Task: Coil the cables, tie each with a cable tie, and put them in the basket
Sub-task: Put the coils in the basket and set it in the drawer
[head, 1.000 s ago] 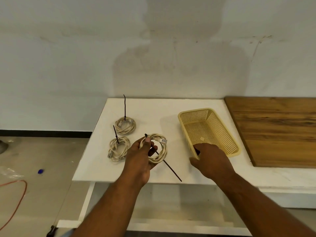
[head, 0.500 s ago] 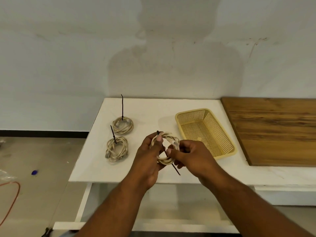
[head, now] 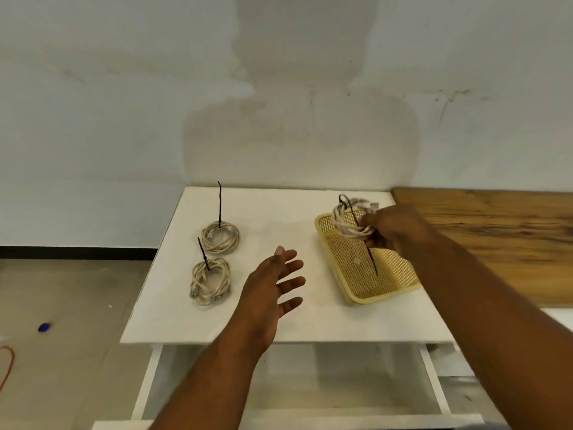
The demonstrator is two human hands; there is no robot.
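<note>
My right hand [head: 393, 226] grips a coiled beige cable [head: 348, 223] with a black cable tie through it, held above the far end of the yellow mesh basket [head: 384, 288]. The tie's long tail hangs down into the basket. My left hand [head: 273, 283] hovers over the white table [head: 279, 324] with fingers spread, holding nothing. Two more tied beige coils lie on the table's left side: a far coil [head: 220, 240] and a near coil [head: 210, 280], each with a black tie sticking up.
A wooden board [head: 502, 240] lies to the right of the basket. The wall stands right behind the table. On the floor at the left are a blue object [head: 44, 327] and an orange cord [head: 6, 364].
The coil passed from both hands to my right hand, which carried it right and up over the basket. My left hand let go and opened over the table.
</note>
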